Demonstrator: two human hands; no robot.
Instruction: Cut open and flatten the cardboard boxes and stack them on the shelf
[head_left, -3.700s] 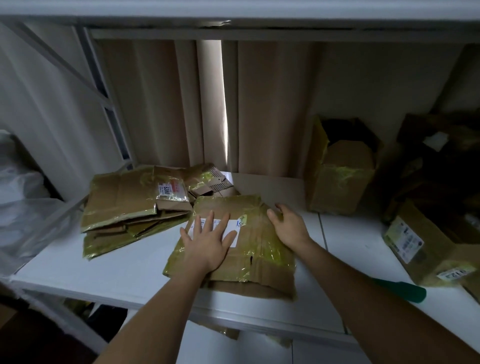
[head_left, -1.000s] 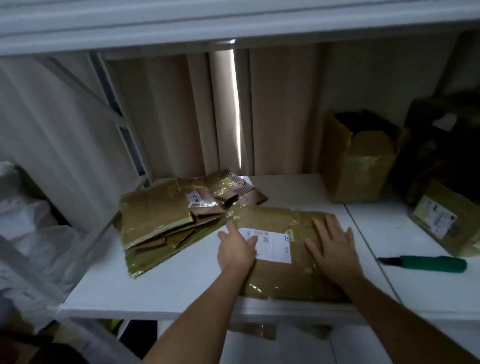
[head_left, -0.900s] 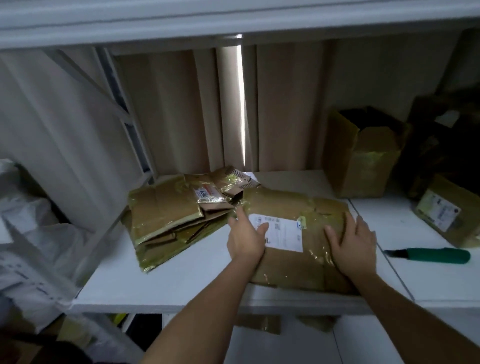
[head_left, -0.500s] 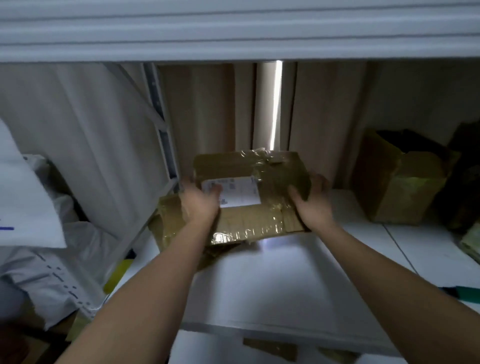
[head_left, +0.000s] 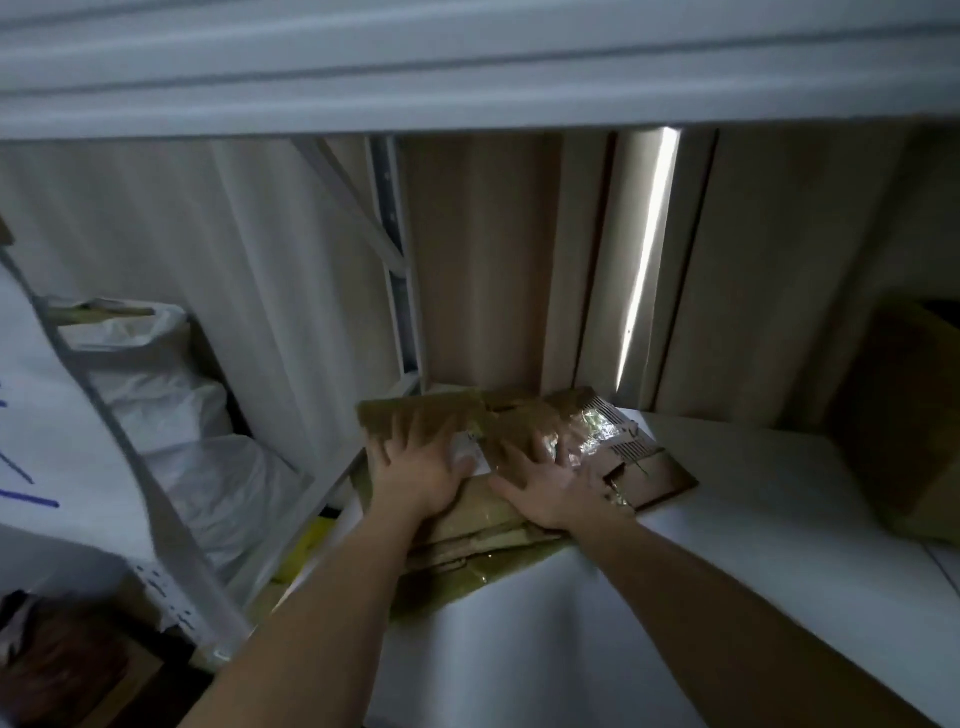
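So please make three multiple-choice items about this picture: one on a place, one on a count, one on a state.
1. Where does the pile of flattened brown cardboard boxes lie?
A. at the left end of the white shelf board
B. on the floor
C. inside the white plastic bag

2. How many hands touch the pile?
A. none
B. one
C. two

3. How do the fingers lie?
A. curled round a knife
B. spread flat on the top cardboard
C. pinching a strip of tape

Key: 1 A, the pile sits beside the shelf's left upright post. 2 C, the left hand and the right hand both rest on it. 3 B, both palms press down with the fingers straight.
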